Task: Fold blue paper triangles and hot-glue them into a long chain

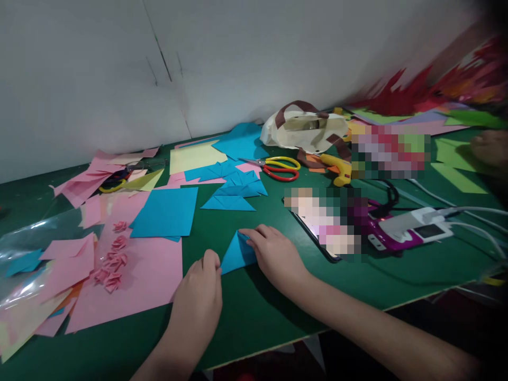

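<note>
A blue sheet of origami paper (238, 255), folded to a triangle, lies on the green table between my hands. My right hand (278, 256) pinches it near the top and right side, thumb and fingertips together. With its fingers curled, my left hand (200, 291) grips the lower left corner; the fingertips are partly hidden. Just beyond are several folded blue paper pieces (234, 190). To the left, square blue sheets (164, 211) overlap a large pink sheet (151, 275), on which small folded pink paper flowers (115, 259) lie in a row.
Scissors with red and yellow handles (281, 168) lie behind the blue pieces, near a cream bag (305, 129) and a yellow glue gun (337, 168). A lit phone (317, 225) and a purple-white power strip (413, 230) with cables lie right. Another person's hand (490, 148) shows far right.
</note>
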`<control>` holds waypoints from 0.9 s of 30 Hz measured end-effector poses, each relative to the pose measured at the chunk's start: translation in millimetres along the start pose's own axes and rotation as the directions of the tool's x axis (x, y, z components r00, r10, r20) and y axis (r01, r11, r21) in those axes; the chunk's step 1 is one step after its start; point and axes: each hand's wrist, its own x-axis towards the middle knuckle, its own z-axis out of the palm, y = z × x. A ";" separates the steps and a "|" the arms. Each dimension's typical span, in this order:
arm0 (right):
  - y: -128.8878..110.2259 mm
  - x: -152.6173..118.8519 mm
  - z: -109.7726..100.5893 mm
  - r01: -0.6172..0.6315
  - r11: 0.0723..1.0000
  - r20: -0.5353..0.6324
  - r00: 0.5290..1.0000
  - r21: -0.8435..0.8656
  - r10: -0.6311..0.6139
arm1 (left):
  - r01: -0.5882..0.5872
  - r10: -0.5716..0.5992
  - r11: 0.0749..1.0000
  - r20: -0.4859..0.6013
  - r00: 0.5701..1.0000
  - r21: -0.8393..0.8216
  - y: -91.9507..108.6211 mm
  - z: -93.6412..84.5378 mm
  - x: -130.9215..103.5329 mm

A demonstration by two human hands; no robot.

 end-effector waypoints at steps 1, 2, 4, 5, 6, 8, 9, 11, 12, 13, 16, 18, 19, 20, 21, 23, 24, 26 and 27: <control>-1.2 -0.2 -0.3 0.001 1.000 0.007 1.000 -0.030 -0.001 | -0.019 0.020 0.998 -0.016 1.000 0.057 1.0 2.3 -0.3; -2.2 -0.3 -0.6 0.004 0.999 0.016 1.000 -0.054 -0.003 | -0.043 0.048 0.992 -0.037 0.998 0.120 1.8 5.2 -0.8; -3.6 -0.7 -1.4 0.011 0.996 0.036 0.999 -0.094 -0.008 | -0.108 0.135 0.962 -0.094 0.986 0.249 2.9 12.5 -3.0; -4.2 -0.8 -1.8 0.012 0.994 0.044 0.999 -0.113 -0.007 | -0.134 0.185 0.940 -0.141 0.972 0.312 3.4 16.7 -4.7; -4.7 -0.8 -2.2 0.013 0.991 0.051 0.999 -0.131 -0.006 | -0.152 0.236 0.918 -0.196 0.952 0.367 4.2 20.8 -7.0; -5.7 -0.5 -3.2 0.012 0.987 0.066 0.998 -0.161 -0.001 | -0.196 0.349 0.884 -0.320 0.880 0.424 6.3 28.9 -12.5; -6.1 -0.2 -3.9 0.008 0.985 0.072 0.997 -0.171 0.004 | -0.214 0.401 0.866 -0.372 0.837 0.451 7.7 32.6 -15.5; -6.8 0.7 -5.2 0.001 0.984 0.087 0.996 -0.180 0.015 | -0.220 0.443 0.846 -0.410 0.798 0.486 11.5 39.4 -21.8; -7.0 1.3 -5.8 -0.003 0.984 0.097 0.995 -0.180 0.020 | -0.210 0.437 0.844 -0.407 0.802 0.493 13.7 42.5 -24.8; -6.9 1.9 -6.2 -0.003 0.984 0.106 0.994 -0.179 0.023 | -0.206 0.432 0.843 -0.396 0.810 0.497 16.1 45.6 -27.7; -5.8 3.3 -5.6 0.004 0.986 0.119 0.993 -0.165 0.016 | -0.195 0.398 0.848 -0.351 0.847 0.492 23.9 54.1 -34.4; -4.7 3.8 -4.3 0.007 0.988 0.114 0.993 -0.156 0.011 | -0.159 0.346 0.863 -0.332 0.878 0.480 28.3 58.7 -37.0; -4.4 4.0 -3.7 0.007 0.988 0.109 0.994 -0.154 0.009 | -0.136 0.314 0.871 -0.321 0.894 0.473 30.0 60.4 -37.6; -4.2 4.2 -3.3 0.008 0.988 0.107 0.994 -0.152 0.008 | -0.116 0.284 0.879 -0.311 0.907 0.463 31.3 61.7 -37.9; -4.2 4.3 -3.1 0.007 0.989 0.105 0.994 -0.150 0.009 | -0.101 0.258 0.886 -0.300 0.918 0.453 32.1 62.4 -38.0; -4.3 4.7 -2.8 0.005 0.990 0.106 0.994 -0.144 0.010 | -0.085 0.223 0.897 -0.278 0.934 0.434 32.8 62.4 -37.7; -4.3 4.8 -2.6 0.003 0.990 0.107 0.994 -0.139 0.012 | -0.082 0.212 0.902 -0.268 0.940 0.425 32.8 61.9 -37.5; -4.0 4.7 -1.6 0.003 0.992 0.098 0.995 -0.126 0.009 | -0.079 0.196 0.907 -0.250 0.948 0.414 32.5 60.5 -37.3; -3.7 4.5 -0.8 0.005 0.993 0.088 0.996 -0.119 0.005 | -0.082 0.196 0.907 -0.242 0.950 0.412 32.2 60.0 -37.3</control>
